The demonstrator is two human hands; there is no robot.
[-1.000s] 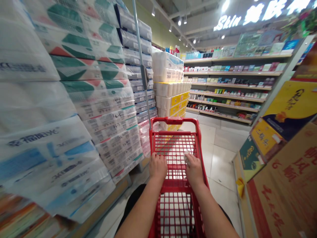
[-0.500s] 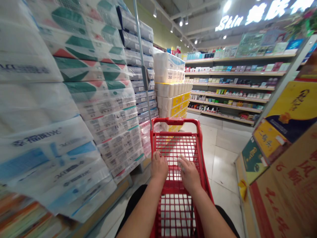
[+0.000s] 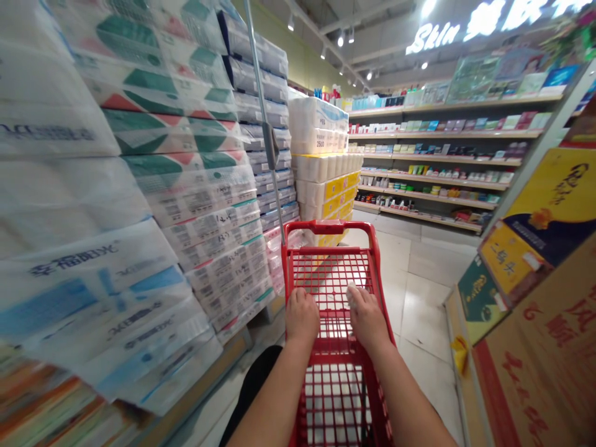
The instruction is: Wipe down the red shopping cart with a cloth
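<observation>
Both hands were on the red plastic shopping cart (image 3: 328, 227), at six o'clock. The left hand (image 3: 302, 316) and the right hand (image 3: 367, 320) lay palm down over its grid, side by side but not touching. It was not possible to tell if they were clenched or only resting. Large stacks of wrapped tissue packs (image 3: 200, 211) stood close beside the cart from nine to eleven o'clock. Packs of toilet paper rolls (image 3: 321, 167) were piled at twelve o'clock, just beyond the cart. Shelves of skin care products (image 3: 433, 167) ran at one o'clock, and printed cardboard boxes (image 3: 535, 347) stood at four o'clock.
</observation>
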